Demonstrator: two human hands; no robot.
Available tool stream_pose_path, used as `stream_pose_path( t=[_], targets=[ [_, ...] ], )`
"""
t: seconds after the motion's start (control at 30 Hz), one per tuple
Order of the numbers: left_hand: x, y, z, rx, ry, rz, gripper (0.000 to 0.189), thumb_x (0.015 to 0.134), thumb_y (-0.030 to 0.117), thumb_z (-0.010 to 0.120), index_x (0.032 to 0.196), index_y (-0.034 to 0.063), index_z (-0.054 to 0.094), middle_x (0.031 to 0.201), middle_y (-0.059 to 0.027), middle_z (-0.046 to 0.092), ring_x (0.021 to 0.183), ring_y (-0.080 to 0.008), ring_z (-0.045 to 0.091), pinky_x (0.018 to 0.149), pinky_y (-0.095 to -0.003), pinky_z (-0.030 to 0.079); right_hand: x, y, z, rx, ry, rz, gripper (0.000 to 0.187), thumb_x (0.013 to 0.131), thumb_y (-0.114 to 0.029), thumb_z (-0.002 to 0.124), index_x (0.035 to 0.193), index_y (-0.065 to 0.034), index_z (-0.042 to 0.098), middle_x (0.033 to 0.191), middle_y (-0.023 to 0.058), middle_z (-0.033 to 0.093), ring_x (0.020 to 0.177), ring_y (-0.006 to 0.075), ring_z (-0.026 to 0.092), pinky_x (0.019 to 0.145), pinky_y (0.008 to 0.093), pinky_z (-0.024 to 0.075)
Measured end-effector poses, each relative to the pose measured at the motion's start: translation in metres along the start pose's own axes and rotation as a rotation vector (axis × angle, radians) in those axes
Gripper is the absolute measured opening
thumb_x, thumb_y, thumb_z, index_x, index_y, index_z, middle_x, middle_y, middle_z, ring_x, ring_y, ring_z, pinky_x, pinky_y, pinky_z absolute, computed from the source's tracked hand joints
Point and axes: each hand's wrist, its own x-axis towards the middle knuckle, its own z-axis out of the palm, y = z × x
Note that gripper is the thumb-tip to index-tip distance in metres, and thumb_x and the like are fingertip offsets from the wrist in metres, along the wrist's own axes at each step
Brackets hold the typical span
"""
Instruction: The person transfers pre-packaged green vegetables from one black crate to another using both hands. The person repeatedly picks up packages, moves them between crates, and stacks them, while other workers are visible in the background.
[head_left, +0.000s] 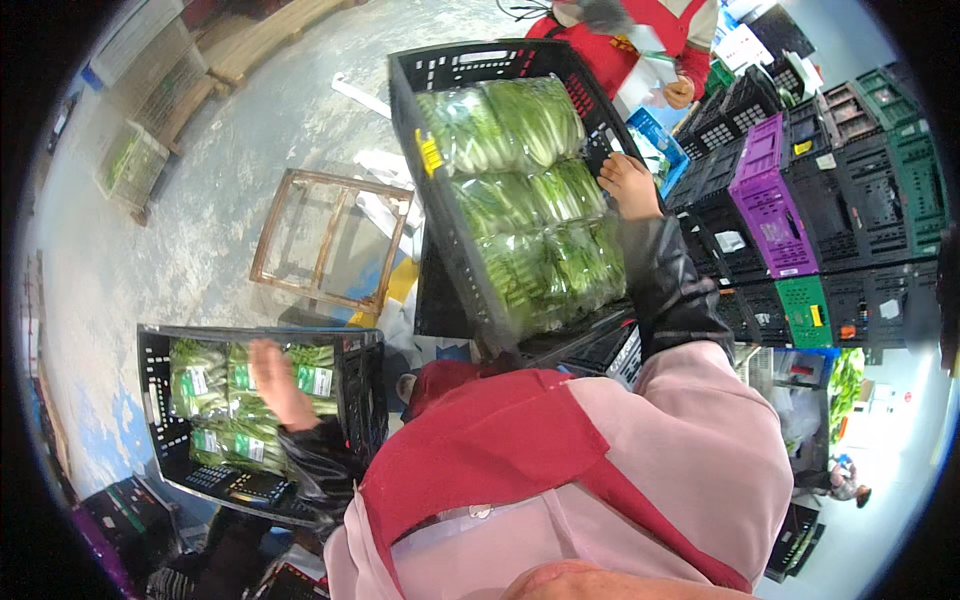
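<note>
My right hand (628, 184) is at the right rim of a tilted black plastic crate (450, 232), its fingers curled on the edge. Several clear bags of leafy greens (525, 124) fill that crate, and a yellow tag (429, 152) hangs on its left wall. At the lower left, my left hand (279, 381), somewhat blurred, is over a second black crate (154, 390). Its fingers are extended and nothing shows in them. Bagged greens with green and white labels (249, 446) lie in this second crate; whether the hand touches them I cannot tell.
A rusty metal frame (322, 240) stands on the floor between the crates. Stacked black, green and purple crates (772, 202) line the right side. A person in a red apron (592, 56) is at the top, beside a blue crate (671, 142). A wooden pallet (262, 45) lies upper left.
</note>
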Motion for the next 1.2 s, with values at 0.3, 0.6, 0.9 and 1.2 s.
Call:
stream_pose_path(
  t=[0.3, 0.6, 0.9, 1.2],
  targets=[
    [-0.122, -0.019, 0.088, -0.074, -0.307, -0.212, 0.036, 0.092, 0.003, 0.055, 0.128, -0.0001, 0.05, 0.121, -0.0082, 0.057, 0.11, -0.0158, 0.056, 0.091, -0.0267, 0.045, 0.162, 0.145, -0.021, -0.303, 0.146, 0.037, 0.044, 0.089, -0.027, 0.062, 0.121, 0.0017, 0.051, 0.113, 0.0202, 0.057, 0.101, 0.0329, 0.059, 0.077, 0.0422, 0.0538],
    [-0.151, -0.012, 0.097, -0.03, -0.266, -0.257, 0.028, 0.094, 0.006, 0.055, 0.121, -0.0007, 0.055, 0.114, -0.0086, 0.062, 0.102, -0.0154, 0.06, 0.085, -0.0257, 0.047, 0.168, 0.106, 0.018, 0.11, -0.034, 0.138, 0.045, 0.084, -0.053, 0.063, 0.106, -0.0137, 0.063, 0.093, 0.0049, 0.064, 0.07, 0.0252, 0.058, 0.061, 0.0336, 0.047],
    [-0.139, 0.024, 0.125, -0.162, -0.678, -0.027, 0.036, 0.093, 0.012, 0.059, 0.125, -0.0019, 0.053, 0.114, -0.0109, 0.063, 0.104, -0.0174, 0.059, 0.092, -0.0307, 0.046, 0.046, -0.022, 0.052, 0.234, -0.247, -0.081, 0.041, 0.089, -0.031, 0.059, 0.122, -0.0068, 0.053, 0.119, 0.0122, 0.059, 0.107, 0.0264, 0.057, 0.092, 0.0417, 0.0463],
    [-0.071, 0.057, 0.04, -0.988, -0.257, -0.235, 0.037, 0.092, 0.019, 0.06, 0.121, -0.0019, 0.055, 0.111, -0.0128, 0.064, 0.099, -0.0244, 0.064, 0.085, -0.039, 0.053, -0.235, 0.025, 0.246, -0.457, -1.102, -0.121, 0.043, 0.094, -0.015, 0.055, 0.132, 0.0006, 0.043, 0.127, 0.0143, 0.055, 0.114, 0.0283, 0.055, 0.091, 0.0386, 0.0483]
  ],
)
